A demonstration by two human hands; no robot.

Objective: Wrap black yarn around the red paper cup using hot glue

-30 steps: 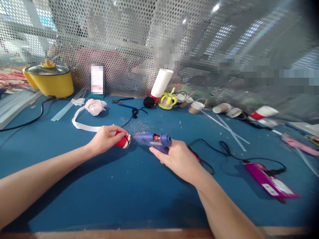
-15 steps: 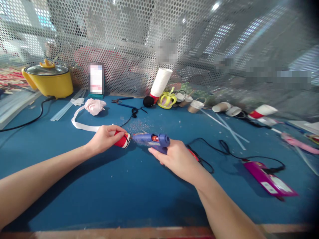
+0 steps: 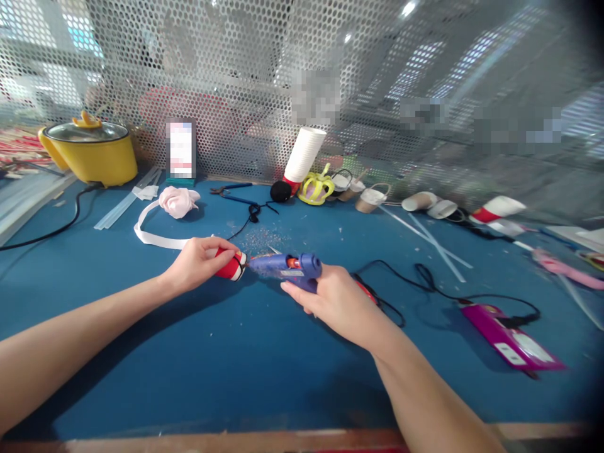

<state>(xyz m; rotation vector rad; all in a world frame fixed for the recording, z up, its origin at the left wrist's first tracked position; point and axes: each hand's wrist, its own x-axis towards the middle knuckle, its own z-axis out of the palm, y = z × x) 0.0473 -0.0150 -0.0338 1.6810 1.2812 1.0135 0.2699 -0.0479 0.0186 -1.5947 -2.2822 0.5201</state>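
Observation:
My left hand (image 3: 195,263) grips a small red and white paper cup (image 3: 232,266) that lies on its side on the blue table (image 3: 212,358), its bottom facing right. My right hand (image 3: 337,302) holds a blue glue gun (image 3: 287,267) level, with the nozzle touching the cup's bottom. A black cord (image 3: 401,283) trails from the gun to the right across the table.
A yellow electric pot (image 3: 89,153) stands at the back left, beside clear glue sticks (image 3: 123,204). A pink fabric flower on a white ribbon (image 3: 177,201) lies behind my left hand. A stack of white cups (image 3: 304,154), a yellow crown, loose cups and a magenta box (image 3: 507,343) sit to the right.
The glue gun has slid a little to the left, so its nozzle now meets the cup's bottom. My left hand and the cup have stayed where they were.

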